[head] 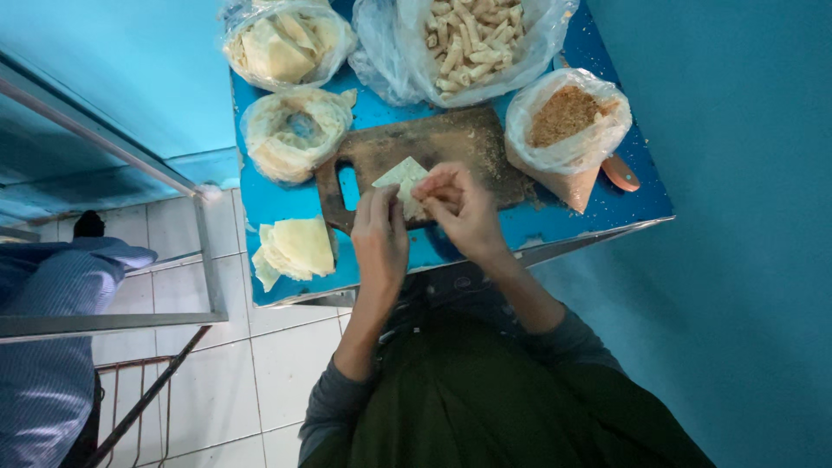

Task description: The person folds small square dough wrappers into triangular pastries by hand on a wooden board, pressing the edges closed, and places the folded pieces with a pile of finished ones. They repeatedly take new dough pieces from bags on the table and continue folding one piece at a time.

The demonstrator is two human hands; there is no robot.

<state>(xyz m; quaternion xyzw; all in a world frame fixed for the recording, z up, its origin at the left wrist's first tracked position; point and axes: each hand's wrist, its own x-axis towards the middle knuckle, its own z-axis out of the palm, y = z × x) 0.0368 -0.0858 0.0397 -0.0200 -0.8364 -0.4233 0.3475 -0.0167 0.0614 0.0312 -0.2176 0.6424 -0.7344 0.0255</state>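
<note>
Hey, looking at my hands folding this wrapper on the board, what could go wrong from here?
Both hands, left hand and right hand, pinch the pale wrapper over the wooden cutting board; too tight a grip may tear it. The open bag of crumbs leans near the blue table edge and might tip. The loose stack of wrappers sits near the front edge and may slide off.

Both hands meet over a dark wooden cutting board [433, 143] on the blue surface [624, 204]. Left hand [379, 238] and right hand [464, 208] pinch a pale folded wrapper [400, 176] in their fingers [433, 186]. Bags of wrappers [282, 39], finished rolls [468, 39] and brown crumbs [568, 117] ring the board; loose wrappers [295, 249] lie near the left hand
</note>
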